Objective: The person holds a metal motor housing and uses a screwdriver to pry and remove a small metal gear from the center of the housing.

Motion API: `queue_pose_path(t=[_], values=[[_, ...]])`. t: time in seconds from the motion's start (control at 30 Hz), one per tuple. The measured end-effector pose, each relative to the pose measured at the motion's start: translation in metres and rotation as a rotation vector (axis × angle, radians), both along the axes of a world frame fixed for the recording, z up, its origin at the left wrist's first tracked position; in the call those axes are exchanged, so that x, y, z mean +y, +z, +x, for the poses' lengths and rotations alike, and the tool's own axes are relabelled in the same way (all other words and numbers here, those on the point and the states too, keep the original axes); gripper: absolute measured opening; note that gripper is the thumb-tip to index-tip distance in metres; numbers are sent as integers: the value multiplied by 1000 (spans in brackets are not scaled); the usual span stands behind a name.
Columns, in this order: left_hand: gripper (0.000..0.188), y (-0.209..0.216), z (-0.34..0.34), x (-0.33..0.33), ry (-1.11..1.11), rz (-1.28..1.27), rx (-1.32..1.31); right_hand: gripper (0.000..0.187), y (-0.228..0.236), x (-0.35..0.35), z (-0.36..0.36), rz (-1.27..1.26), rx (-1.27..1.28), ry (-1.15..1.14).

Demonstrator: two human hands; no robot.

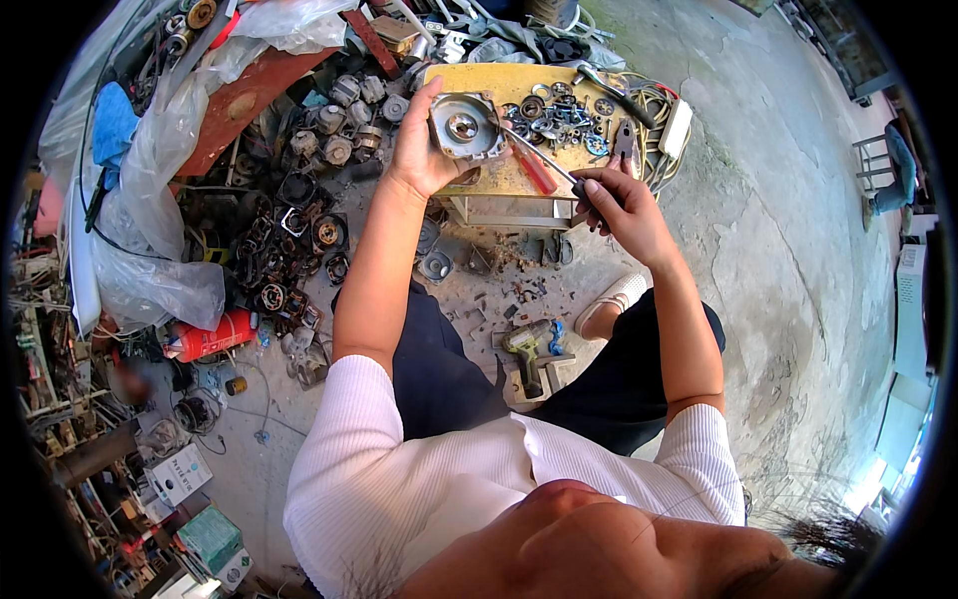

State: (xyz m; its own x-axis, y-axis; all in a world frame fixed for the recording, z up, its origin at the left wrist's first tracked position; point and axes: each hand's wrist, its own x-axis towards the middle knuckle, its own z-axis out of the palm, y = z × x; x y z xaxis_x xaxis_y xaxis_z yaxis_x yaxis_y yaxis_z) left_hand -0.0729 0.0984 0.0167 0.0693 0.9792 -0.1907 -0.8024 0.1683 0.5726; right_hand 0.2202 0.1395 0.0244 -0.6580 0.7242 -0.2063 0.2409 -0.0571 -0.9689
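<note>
My left hand (414, 152) is closed on a round, grey metal motor end cover (447, 122), holding it over the near left part of a small yellow-topped bench (461, 76). The cover's hollow side and the hub at its centre face up. My right hand (627, 212) grips the dark handle of a screwdriver (547, 160). Its long shaft slants up and left, and the tip reaches the right edge of the cover; whether it touches is too small to tell. A red-handled tool (535, 172) lies on the bench under the shaft. Pliers (625, 142) rest beyond my right hand.
Many small metal parts (559, 115) and a hammer (624, 100) lie on the bench. At its right are coiled cables and a white power strip (676, 128). Motors (337, 150) are heaped at the left. A green drill (522, 349) sits between my legs.
</note>
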Motion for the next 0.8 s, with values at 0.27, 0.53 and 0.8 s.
queue_pose_path(t=[0.27, 0.53, 0.8], values=[[65, -6, -10, 0, 34, 45, -140, 30, 5, 2, 7, 215, -106, -33], [72, -6, 2, 1, 13, -7, -192, 31, 10, -3, 3, 346, -171, -5], [71, -11, -12, 1, 62, 78, -245, 31, 15, 2, 12, 322, -204, -30]])
